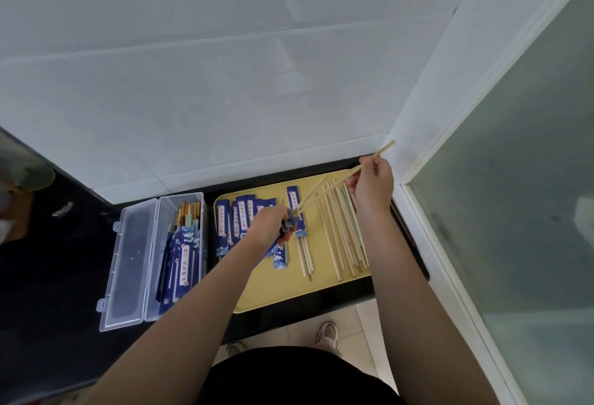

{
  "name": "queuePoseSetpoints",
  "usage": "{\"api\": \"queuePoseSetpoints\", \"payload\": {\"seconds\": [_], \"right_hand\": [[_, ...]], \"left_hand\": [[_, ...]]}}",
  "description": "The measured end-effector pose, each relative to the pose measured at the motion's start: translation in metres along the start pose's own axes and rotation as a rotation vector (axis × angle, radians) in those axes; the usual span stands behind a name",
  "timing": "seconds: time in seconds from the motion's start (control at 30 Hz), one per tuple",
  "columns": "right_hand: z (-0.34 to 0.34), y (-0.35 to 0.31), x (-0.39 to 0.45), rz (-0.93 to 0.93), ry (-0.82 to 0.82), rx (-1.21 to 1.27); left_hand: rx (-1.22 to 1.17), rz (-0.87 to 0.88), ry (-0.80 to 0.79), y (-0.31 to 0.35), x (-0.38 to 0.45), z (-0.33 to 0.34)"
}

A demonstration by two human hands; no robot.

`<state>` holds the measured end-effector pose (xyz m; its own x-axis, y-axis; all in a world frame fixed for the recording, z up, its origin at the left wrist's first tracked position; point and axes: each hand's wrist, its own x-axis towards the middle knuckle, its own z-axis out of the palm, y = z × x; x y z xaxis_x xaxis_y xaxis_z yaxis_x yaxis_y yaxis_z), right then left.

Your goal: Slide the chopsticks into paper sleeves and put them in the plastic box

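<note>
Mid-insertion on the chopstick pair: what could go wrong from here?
1. The right hand grips the chopstick pair near its far end, so the tips at the sleeve mouth may splay and miss or tear the paper sleeve held by the left hand.
2. The left forearm lies over the sleeve stack on the yellow tray and may scatter it.

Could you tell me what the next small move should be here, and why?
Probably push the chopsticks deeper into the sleeve: the right hand grips their far end, the left hand holds the sleeve, and only the tips are at its mouth.
</note>
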<state>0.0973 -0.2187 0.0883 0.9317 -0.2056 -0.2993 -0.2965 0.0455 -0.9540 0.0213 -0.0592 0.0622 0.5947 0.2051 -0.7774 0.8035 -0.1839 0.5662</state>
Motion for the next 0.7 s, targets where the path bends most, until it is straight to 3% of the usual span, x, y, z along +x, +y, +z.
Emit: {"api": "queuePoseSetpoints", "payload": {"seconds": [0.27,0.4,0.57,0.7], "right_hand": [[0.007,-0.001,0.004,-0.058,-0.003,-0.048],[0.017,0.008,-0.007,-0.077,-0.187,-0.215],[0.024,0.021,-0.023,0.049,-0.601,-0.572],[0.024,0.018,-0.018,0.032,-0.517,-0.501]], "left_hand": [[-0.021,0.012,0.013,0.0,0.003,-0.003],[-0.153,0.111,-0.012,-0.005,0.004,-0.001],[-0.087,0.154,-0.014,0.002,-0.004,0.0],[0.003,0.07,-0.042,0.013,-0.009,-0.005]]}}
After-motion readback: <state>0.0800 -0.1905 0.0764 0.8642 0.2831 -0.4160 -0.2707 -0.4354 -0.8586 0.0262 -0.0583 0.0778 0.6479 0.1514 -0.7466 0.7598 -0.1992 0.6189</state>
